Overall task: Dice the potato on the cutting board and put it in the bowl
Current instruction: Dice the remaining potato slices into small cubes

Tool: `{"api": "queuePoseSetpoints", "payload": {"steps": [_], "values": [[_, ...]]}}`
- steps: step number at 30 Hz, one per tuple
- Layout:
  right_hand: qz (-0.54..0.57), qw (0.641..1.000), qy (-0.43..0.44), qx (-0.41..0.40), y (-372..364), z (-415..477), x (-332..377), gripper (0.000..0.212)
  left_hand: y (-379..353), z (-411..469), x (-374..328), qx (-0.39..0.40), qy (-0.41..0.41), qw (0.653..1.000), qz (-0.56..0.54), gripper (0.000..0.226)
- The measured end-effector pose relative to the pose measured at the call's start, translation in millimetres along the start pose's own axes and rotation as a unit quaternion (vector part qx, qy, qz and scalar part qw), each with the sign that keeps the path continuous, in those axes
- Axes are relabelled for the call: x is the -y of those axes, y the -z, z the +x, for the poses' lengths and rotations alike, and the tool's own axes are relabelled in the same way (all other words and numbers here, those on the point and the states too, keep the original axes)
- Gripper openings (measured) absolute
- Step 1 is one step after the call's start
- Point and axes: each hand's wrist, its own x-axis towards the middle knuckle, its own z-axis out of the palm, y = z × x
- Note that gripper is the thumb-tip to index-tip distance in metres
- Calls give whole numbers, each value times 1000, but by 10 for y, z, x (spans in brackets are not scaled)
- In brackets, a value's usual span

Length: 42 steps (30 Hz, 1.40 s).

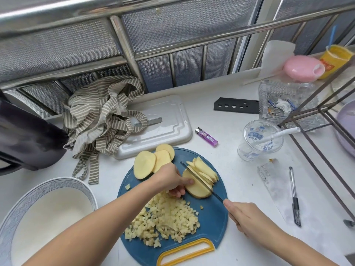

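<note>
Head view: at a blue board [214,227], the left hand [172,181] holds down a potato [196,190] slab with curled fingers while the right hand [247,220] grips a knife [197,180], its blade bearing on the slab. Cut strips [206,170] lean just beyond the blade; three slices [153,163] wait at the board's far edge. A heap of dice [167,217] lies on the near half, so the job looks past halfway. The bowl [57,182], at left, holds no potato yet: strips, slices and the transfer remain
</note>
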Motion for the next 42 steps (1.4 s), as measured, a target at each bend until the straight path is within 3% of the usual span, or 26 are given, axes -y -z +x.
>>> {"api": "queuePoseSetpoints", "payload": {"steps": [12, 23, 27, 33, 38, 42], "values": [[-23, 1000, 15, -4, -16, -52, -43, 60, 12, -18, -16, 0, 7, 1000, 1, 33], [-113, 993, 42, -10, -42, -85, -3, 53, 1, -31, -53, -1, 13, 1000, 10, 28], [-111, 993, 25, -5, -77, -88, -3, 52, 2, -21, -82, 1, 11, 1000, 22, 20], [-90, 996, 1, 16, -90, -69, 16, 51, 1, -12, -83, 5, 19, 999, 28, 24], [-94, 995, -6, 33, -77, -30, 7, 58, 30, 15, -72, 25, 23, 999, 20, 30], [-117, 992, -19, 38, -108, -19, 3, 78, 23, 36, -52, 24, 21, 999, 17, 22]]}}
